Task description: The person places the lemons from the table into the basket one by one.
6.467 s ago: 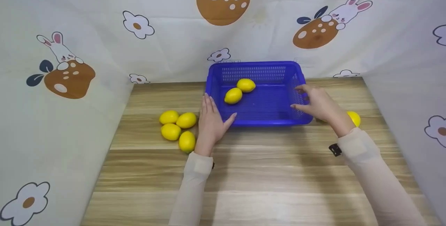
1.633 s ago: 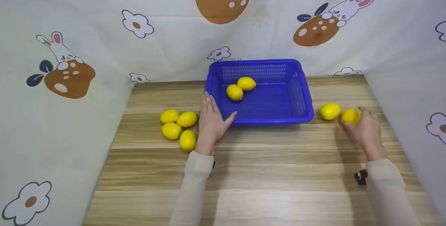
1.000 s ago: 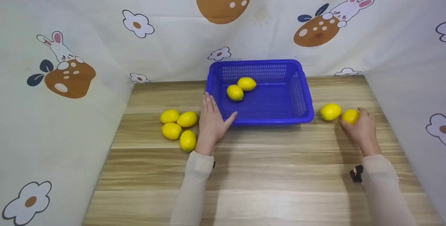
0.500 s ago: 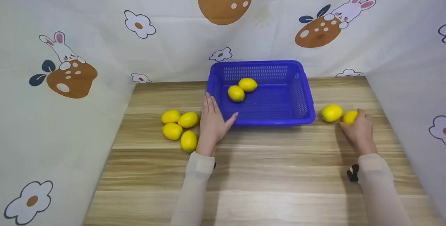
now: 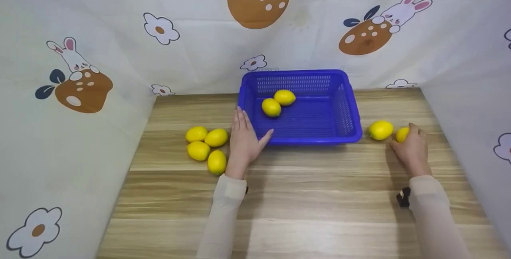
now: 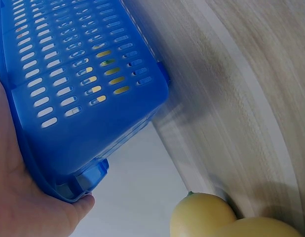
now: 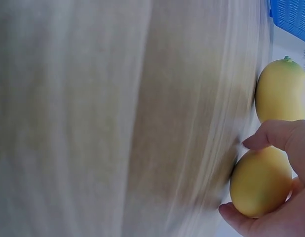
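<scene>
A blue basket (image 5: 307, 141) with perforated walls stands at the back of the wooden table. In it lie two yellow lemons (image 5: 271, 107), side by side toward the left. My left hand (image 5: 243, 143) rests against the basket's front left corner, fingers straight along the left rim and thumb over the front rim. To the right of the basket, my right hand (image 5: 413, 149) holds a lemon (image 7: 261, 182) between thumb and fingers; the head view shows only part of that fruit. Another lemon (image 5: 380, 130) lies on the table between it and the basket.
Several lemons (image 5: 198, 151) lie grouped on the table (image 5: 319, 203) left of my left forearm; the nearest one is close to that wrist. A patterned cloth (image 5: 191, 51) hangs behind the basket and along both sides.
My right hand has left the basket's right side and come to the outer lemon, then shifted slightly left, covering more of it. One lemon in the basket has turned. My left hand stays put.
</scene>
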`<state>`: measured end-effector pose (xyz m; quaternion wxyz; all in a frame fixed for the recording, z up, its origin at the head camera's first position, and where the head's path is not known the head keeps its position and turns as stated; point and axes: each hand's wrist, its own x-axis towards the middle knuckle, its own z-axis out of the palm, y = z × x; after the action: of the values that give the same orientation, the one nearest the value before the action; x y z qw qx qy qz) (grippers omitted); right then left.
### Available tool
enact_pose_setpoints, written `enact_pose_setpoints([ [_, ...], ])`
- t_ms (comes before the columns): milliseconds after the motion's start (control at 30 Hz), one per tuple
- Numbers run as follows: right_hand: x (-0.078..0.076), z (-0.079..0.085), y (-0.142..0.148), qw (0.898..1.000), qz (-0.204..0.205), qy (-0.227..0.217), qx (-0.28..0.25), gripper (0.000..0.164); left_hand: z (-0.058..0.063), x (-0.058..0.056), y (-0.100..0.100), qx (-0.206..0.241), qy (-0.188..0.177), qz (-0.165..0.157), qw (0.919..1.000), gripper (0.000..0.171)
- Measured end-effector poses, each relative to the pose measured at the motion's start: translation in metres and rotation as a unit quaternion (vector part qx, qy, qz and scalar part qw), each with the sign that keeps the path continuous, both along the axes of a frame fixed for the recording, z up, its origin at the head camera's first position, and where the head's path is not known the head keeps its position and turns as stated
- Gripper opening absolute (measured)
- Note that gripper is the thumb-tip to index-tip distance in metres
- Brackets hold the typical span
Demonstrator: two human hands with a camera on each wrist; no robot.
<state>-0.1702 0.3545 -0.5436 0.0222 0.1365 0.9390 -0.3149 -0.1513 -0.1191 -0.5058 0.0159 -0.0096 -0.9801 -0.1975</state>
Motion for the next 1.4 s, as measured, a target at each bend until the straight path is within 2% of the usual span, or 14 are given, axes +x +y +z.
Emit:
enact_pose_setpoints([
  [233,0.001,-0.002,0.0,0.999,-0.03,0.017,-0.01,0.087,0.0,0.001,0.001,0.004,-0.001,-0.002,1.0,0.109],
  [567,0.002,-0.004,0.003,0.998,-0.044,0.021,-0.025,0.084,0.001,0.001,0.002,0.004,-0.003,-0.001,1.0,0.109],
  [733,0.002,-0.003,0.007,0.999,-0.039,0.014,-0.027,0.083,0.0,0.0,0.001,0.001,-0.002,-0.001,1.0,0.109],
  [1167,0.013,-0.003,0.01,0.997,-0.003,0.063,-0.037,0.077,-0.001,-0.001,0.001,-0.004,0.007,-0.002,1.0,0.108],
  [1400,0.016,-0.001,0.01,0.997,0.002,0.067,-0.032,0.076,-0.002,0.0,0.0,0.004,0.011,-0.002,0.9999,0.109],
])
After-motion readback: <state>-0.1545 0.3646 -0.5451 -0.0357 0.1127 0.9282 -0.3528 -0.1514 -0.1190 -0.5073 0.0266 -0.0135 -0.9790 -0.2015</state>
